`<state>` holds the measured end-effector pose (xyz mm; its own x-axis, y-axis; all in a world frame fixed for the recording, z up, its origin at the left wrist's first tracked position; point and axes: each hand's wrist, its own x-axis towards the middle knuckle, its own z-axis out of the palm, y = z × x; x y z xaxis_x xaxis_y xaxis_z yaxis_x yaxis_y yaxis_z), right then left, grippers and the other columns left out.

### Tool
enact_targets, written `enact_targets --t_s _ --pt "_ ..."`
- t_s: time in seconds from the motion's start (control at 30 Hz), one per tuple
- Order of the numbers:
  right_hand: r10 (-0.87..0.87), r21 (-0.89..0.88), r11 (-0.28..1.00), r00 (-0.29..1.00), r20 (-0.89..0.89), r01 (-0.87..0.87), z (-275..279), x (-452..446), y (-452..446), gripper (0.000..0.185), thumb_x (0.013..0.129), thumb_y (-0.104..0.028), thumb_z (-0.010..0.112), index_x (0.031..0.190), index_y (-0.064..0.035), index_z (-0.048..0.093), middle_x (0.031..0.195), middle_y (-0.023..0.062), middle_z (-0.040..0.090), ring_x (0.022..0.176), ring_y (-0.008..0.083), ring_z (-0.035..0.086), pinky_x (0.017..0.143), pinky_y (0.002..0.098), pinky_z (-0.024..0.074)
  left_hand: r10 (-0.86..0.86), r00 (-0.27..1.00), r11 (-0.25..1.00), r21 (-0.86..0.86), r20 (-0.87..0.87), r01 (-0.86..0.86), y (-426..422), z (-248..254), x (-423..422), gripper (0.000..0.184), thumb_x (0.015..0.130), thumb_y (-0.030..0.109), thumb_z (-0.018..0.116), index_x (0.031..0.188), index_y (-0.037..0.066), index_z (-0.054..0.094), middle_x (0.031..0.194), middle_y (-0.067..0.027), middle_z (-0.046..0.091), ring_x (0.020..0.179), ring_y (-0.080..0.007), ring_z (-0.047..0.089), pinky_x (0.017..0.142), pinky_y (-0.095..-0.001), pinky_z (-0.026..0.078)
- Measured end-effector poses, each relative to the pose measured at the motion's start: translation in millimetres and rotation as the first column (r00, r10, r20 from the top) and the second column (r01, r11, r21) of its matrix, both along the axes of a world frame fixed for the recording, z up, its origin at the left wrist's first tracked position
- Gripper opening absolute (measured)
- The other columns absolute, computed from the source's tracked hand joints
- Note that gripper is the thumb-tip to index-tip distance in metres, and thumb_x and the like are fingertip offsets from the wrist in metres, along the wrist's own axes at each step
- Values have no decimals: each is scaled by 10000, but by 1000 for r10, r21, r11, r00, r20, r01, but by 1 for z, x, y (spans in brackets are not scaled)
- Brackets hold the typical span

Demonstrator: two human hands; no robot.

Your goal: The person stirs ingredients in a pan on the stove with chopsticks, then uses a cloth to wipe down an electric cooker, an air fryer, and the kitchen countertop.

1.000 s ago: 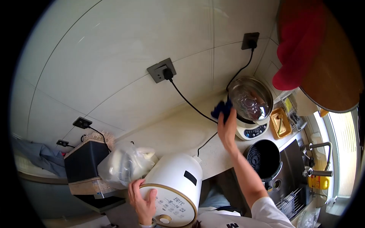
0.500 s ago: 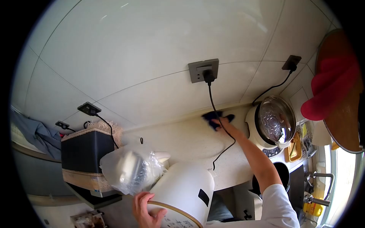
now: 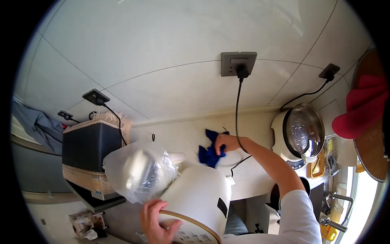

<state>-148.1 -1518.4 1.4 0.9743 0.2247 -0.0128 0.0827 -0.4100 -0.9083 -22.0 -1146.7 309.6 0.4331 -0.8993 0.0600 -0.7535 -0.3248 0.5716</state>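
My right hand (image 3: 225, 145) presses a dark blue cloth (image 3: 209, 155) onto the pale countertop (image 3: 187, 138), its fingers curled into the fabric. A black power cord (image 3: 237, 110) hangs down from the wall socket and crosses my right wrist. At the bottom, my left hand (image 3: 156, 223) grips the edge of a large white rounded appliance (image 3: 199, 185) with a gold rim, fingers and thumb on either side of that rim. The appliance leans at a slant near the counter's front edge. Beside it sits a clear plastic bag (image 3: 140, 173) around something whitish.
A dark box-shaped appliance (image 3: 91, 144) with lace cloth stands at left. To the right is a cream cooker (image 3: 282, 136) under a glass lid (image 3: 305, 132). Farther right are a yellow basket (image 3: 316, 166), a faucet (image 3: 344, 199) and a red mitt (image 3: 357, 114).
My right hand has drawn the blue cloth away from the wall, toward me and to the left. My left hand stays on the white appliance's rim. The view has shifted slightly.
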Motion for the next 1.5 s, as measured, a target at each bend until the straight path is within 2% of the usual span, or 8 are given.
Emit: enact_targets --t_s 0.27,0.37,0.67,0.9,1.03,1.27,1.33,1.5 --pt "-182 -116 979 974 -133 167 21 -159 16 277 572 85 619 741 -86 756 822 87 721 833 283 626 738 391 481 83 993 996 -37 -84 -87 -12 -3 -5 507 776 355 730 1118 6 592 1071 -183 576 987 -367 572 862 -425 460" --pt "-246 -75 965 767 -592 251 37 -186 31 203 679 18 624 813 -93 728 906 74 679 1070 298 530 906 378 448 80 996 996 -41 -47 -82 -15 -2 -7 485 774 335 740 1119 23 599 1073 -159 587 991 -352 581 865 -412 462" --pt "-765 -808 496 600 -233 319 2 -195 182 558 686 -35 695 1227 -85 567 1150 145 642 1201 372 519 986 412 478 82 992 997 -6 101 -82 -44 -11 -32 469 815 434 727 1110 82 631 1081 -129 601 1042 -346 578 861 -464 455" --pt "-875 -588 483 355 -328 648 26 -204 289 290 671 -82 626 934 -109 745 1043 129 690 1040 403 580 960 436 492 51 985 982 174 167 -80 -88 -21 -33 567 923 557 551 1201 66 607 1189 -164 604 1090 -370 572 932 -479 442" --pt "-935 -279 195 92 -343 940 49 -203 316 292 682 -66 544 868 -87 767 976 185 694 1011 426 613 950 420 494 20 999 994 109 -43 -15 -98 -37 -4 577 972 460 530 1313 -6 520 1295 -225 562 1221 -401 514 1032 -472 395" --pt "-542 328 -518 -7 -840 790 47 -166 346 270 685 -15 511 903 6 669 824 53 576 696 230 499 620 345 403 -144 989 950 -282 -18 134 -8 -22 0 387 956 217 618 1265 -4 540 1143 -187 581 1080 -278 594 850 -361 509" --pt "-240 211 -776 31 -970 595 15 -151 359 128 685 -29 514 787 -43 589 822 75 556 745 235 505 652 373 421 -13 995 981 -195 -99 -7 33 -51 14 395 984 268 573 1278 8 524 1121 -160 572 1050 -233 591 812 -335 515" --pt "-69 156 -759 161 -985 632 7 -120 365 132 656 -38 473 782 -76 492 997 137 496 1029 325 481 1030 498 391 240 682 941 -8 -691 -339 78 -134 16 581 1042 508 370 1420 68 408 1279 -108 543 1134 -200 578 883 -360 525"
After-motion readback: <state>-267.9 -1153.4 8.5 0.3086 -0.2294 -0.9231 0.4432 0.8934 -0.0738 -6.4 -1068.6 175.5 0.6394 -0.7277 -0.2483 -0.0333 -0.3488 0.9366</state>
